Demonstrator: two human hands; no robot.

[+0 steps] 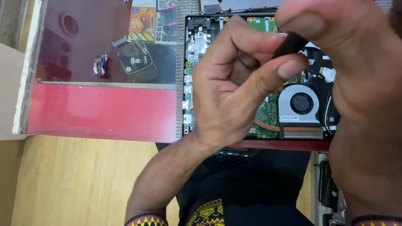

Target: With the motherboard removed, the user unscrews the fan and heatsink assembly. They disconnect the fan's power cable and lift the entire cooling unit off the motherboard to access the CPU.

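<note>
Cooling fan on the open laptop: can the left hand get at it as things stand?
Probably yes: the cooling fan lies uncovered just beside the left hand, though that hand shares a small black part with the right hand.

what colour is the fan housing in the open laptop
Silver-grey housing around a black rotor, on the cooling fan, seen clearly in the head view.

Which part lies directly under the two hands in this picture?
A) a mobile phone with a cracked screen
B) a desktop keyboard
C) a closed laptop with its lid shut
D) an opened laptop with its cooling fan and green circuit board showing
D: under the left hand and the right hand lies the opened laptop, with the round cooling fan and the green circuit board uncovered.
</note>
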